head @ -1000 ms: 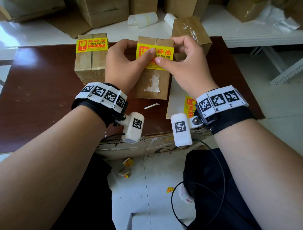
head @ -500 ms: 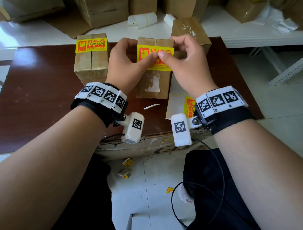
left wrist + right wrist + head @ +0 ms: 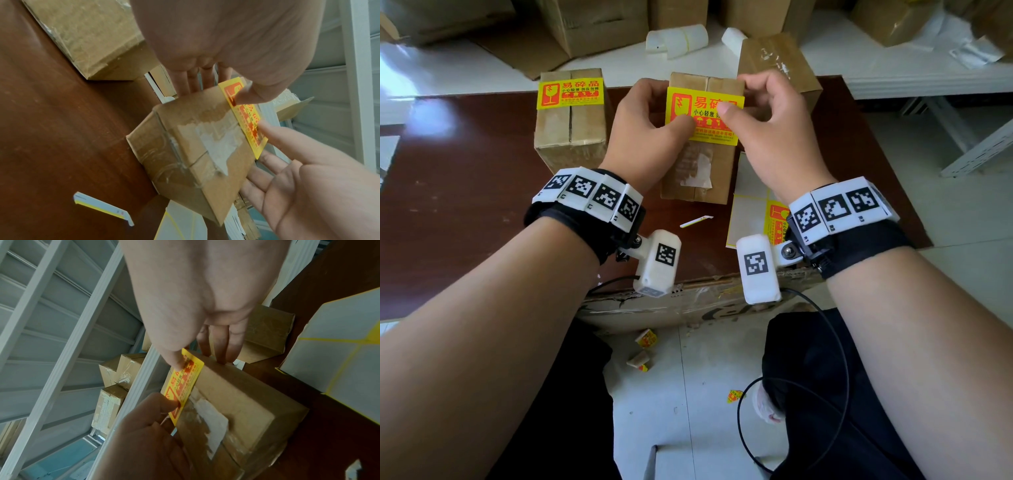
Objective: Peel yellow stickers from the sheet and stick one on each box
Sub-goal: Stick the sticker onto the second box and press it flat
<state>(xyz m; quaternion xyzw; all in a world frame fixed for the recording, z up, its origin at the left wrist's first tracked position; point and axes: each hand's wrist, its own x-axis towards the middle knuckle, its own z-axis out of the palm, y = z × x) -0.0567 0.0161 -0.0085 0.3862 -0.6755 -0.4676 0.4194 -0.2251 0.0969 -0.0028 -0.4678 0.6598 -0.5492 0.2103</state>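
While thumbs press sticker, fingers behind box.

On the table, one box stands left of the middle box; a third box sits behind it, the sticker sheet to its right.

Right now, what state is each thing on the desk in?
Middle box: on the desk, sticker being applied.
Yellow sticker: on the box top, pressed under both thumbs.
Left box: already stickered, untouched.
Sticker sheet: flat, mostly peeled.
Left hand: holds the middle box.
Right hand: likewise.
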